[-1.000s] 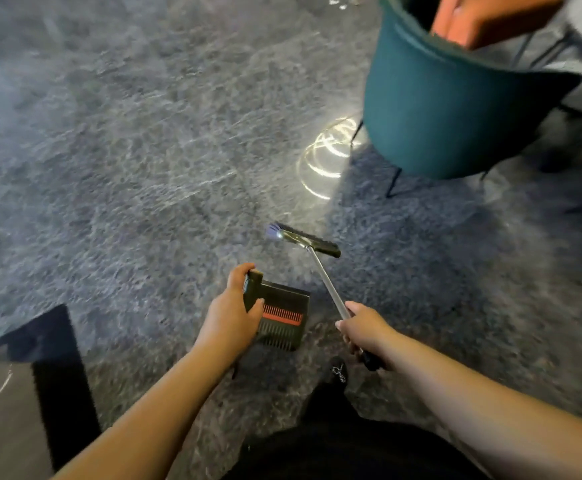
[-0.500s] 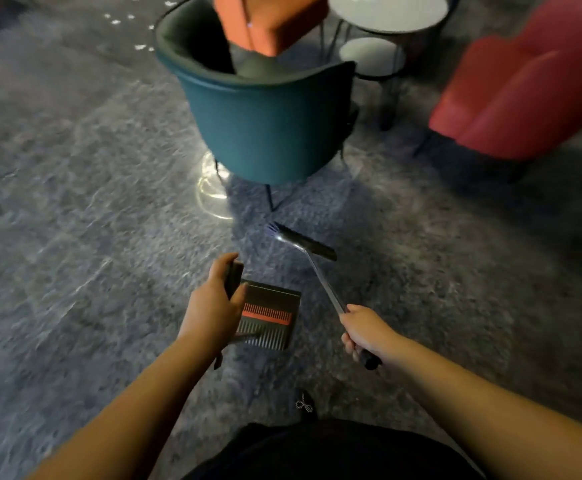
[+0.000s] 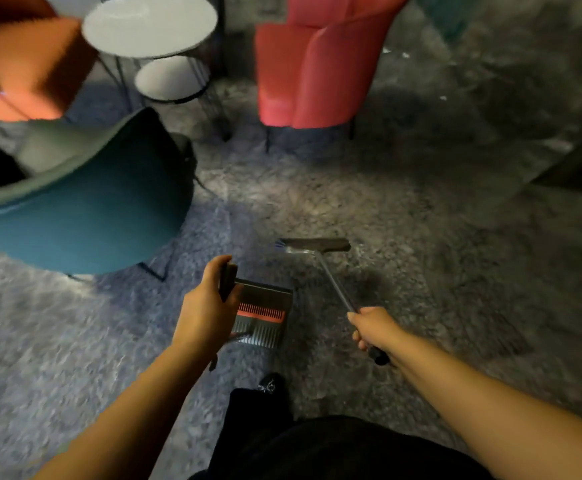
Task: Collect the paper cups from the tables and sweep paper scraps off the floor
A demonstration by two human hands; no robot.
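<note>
**Ana:** Fingers of the left hand [image 3: 206,306] are curled round the handle of the dustpan [image 3: 261,317], thumb up against the top of the grip. The pan hangs off the carpet, its red strip and comb teeth facing up.

**Ben:** And the other side?

**Ana:** The right hand [image 3: 374,329] is wrapped tight round the low end of the broom [image 3: 324,268]. The metal shaft runs away from the fist to the brush head, which sits crosswise ahead of the pan, near it but apart. Whether the bristles touch the carpet I cannot tell; the view is smeared.

**Ben:** So which step is this?

**Ana:** Sweeping, I'd say, though between patches: nothing lies under the brush head. The paper scraps [image 3: 405,55] I can make out are a few pale flecks on the floor far ahead to the right, beyond the pink chair [image 3: 313,64].

**Ben:** Any cups?

**Ana:** None showing. The big round table [image 3: 151,27] and the small round table [image 3: 170,77] beside it both look bare, as far as the blur allows.

**Ben:** Next move?

**Ana:** Probably carry both tools past the teal chair [image 3: 85,216] and the pink one toward those flecks, set the pan's lip flat on the carpet, and pull the scraps in with short strokes. Carpet pile tends to hold paper, so firm passes.
</note>
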